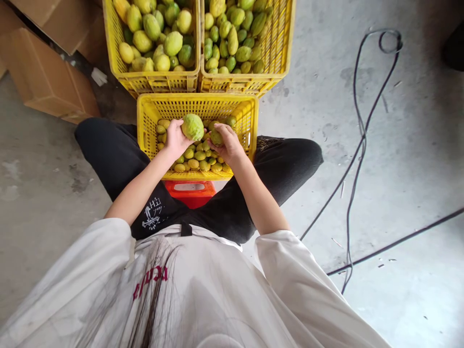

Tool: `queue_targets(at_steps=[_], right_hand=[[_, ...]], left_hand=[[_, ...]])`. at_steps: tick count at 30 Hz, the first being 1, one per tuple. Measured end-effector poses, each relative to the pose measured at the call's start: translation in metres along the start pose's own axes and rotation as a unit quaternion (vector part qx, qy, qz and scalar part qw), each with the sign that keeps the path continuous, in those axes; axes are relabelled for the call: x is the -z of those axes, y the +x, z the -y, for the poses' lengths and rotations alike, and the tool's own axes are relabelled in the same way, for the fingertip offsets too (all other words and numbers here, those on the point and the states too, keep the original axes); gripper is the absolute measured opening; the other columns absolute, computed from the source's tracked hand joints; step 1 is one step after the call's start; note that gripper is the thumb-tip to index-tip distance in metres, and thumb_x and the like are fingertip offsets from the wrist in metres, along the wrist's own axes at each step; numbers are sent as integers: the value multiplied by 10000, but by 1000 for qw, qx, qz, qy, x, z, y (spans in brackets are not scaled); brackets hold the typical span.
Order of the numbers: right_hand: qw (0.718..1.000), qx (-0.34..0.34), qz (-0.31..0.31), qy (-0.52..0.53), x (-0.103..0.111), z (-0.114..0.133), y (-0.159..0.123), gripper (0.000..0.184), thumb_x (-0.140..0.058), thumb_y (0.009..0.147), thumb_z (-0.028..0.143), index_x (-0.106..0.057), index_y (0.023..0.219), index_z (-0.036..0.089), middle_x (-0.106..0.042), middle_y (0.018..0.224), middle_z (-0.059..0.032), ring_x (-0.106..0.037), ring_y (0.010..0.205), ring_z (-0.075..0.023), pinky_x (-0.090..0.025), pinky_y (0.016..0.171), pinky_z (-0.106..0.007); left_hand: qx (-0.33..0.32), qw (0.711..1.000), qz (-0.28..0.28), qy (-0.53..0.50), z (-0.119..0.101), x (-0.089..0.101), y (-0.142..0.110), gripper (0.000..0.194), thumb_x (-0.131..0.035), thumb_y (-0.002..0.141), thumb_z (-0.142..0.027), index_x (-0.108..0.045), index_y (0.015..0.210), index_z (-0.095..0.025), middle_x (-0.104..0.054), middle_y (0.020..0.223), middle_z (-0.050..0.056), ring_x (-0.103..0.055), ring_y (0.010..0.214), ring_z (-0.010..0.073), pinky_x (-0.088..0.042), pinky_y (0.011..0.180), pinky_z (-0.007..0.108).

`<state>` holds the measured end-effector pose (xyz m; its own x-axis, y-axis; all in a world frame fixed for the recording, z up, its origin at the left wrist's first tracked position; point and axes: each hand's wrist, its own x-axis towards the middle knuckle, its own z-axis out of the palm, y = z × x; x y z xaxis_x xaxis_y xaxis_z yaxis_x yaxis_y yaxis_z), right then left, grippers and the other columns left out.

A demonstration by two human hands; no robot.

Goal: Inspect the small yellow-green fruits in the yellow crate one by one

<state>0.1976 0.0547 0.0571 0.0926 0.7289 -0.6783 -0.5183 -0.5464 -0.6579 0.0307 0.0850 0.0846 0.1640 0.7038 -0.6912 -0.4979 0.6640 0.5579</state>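
Observation:
Over the near yellow crate (252, 140), my left hand (176, 138) grips a large, bumpy yellow-green lemon (193, 127). Close beside it, my right hand (228, 143) has its fingers around a smaller green lemon (216, 137), partly covered by the fingers. Below both hands, many small yellow and green lemons (200, 155) lie in the crate. My forearms cover part of its near corners.
Two more yellow crates stand just beyond, the left one (154, 83) with larger lemons and the right one (281, 43) with smaller green ones. Cardboard boxes (54, 72) are at the left. A red stool (192, 195) shows between my legs. Black cable (362, 140) lies on the concrete floor.

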Motion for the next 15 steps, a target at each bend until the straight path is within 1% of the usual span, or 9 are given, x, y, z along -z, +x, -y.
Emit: queue_targets(at_steps=[2, 5, 6, 8, 10, 12, 13, 15], right_hand=[[1000, 9, -3, 23, -2, 2, 2, 370, -885, 848, 501, -597, 968, 302, -689, 908, 20, -752, 929, -206, -704, 766, -343], [999, 3, -6, 48, -4, 7, 4, 295, -804, 870, 478, -584, 958, 302, -700, 927, -12, -777, 1018, -266, -721, 809, -428], [998, 2, -9, 55, -4, 9, 4, 284, -792, 861, 459, -576, 960, 304, -703, 939, -18, -780, 1034, -279, -722, 817, -451], [998, 8, -9, 59, -4, 10, 4, 276, -784, 843, 418, -563, 967, 307, -708, 967, -21, -780, 1047, -287, -720, 832, -474], [998, 19, 2, 52, -5, 10, 1, 260, -778, 854, 387, -560, 969, 303, -704, 990, -14, -769, 1039, -270, -717, 849, -461], [998, 28, 8, 46, -7, 8, -2, 231, -771, 890, 375, -568, 962, 290, -686, 999, 0, -744, 1013, -232, -712, 856, -410], [998, 33, 5, 47, -8, 7, -4, 226, -773, 904, 367, -569, 954, 284, -672, 996, 10, -727, 1001, -212, -706, 853, -378], [998, 39, -2, 49, -8, 3, -6, 246, -794, 902, 336, -558, 937, 277, -649, 999, 30, -700, 993, -182, -691, 850, -330]], left_hand=[[-8, 1000, -7, 0, 1, 2, 2, 374, -518, 1088, -441, -685, 1352, -235, -838, 1250, 89, -733, 1418, 345, -668, 1078, 439], [-42, 999, -18, 25, 4, 4, 2, 244, -656, 1043, -375, -671, 1271, -291, -824, 1285, 35, -706, 1452, 291, -635, 1114, 392], [-52, 998, -10, 38, 4, 5, 0, 223, -695, 1026, -361, -673, 1240, -299, -823, 1286, 20, -690, 1471, 283, -617, 1134, 388], [-65, 996, 25, 63, 5, 4, -4, 192, -725, 1010, -356, -686, 1186, -291, -826, 1264, 13, -658, 1502, 290, -581, 1176, 403], [-64, 992, 72, 85, 6, 4, -8, 186, -721, 991, -364, -706, 1151, -270, -833, 1224, 29, -630, 1525, 324, -551, 1201, 439], [-56, 988, 100, 105, 7, 4, -10, 223, -728, 959, -404, -730, 1143, -277, -841, 1156, 48, -605, 1534, 368, -535, 1199, 471], [-54, 987, 104, 114, 8, 4, -10, 237, -735, 944, -426, -739, 1137, -289, -842, 1116, 54, -597, 1532, 381, -532, 1188, 476], [-62, 985, 100, 124, 11, 6, -6, 240, -759, 920, -457, -746, 1101, -299, -835, 1065, 63, -604, 1501, 380, -537, 1150, 464]])
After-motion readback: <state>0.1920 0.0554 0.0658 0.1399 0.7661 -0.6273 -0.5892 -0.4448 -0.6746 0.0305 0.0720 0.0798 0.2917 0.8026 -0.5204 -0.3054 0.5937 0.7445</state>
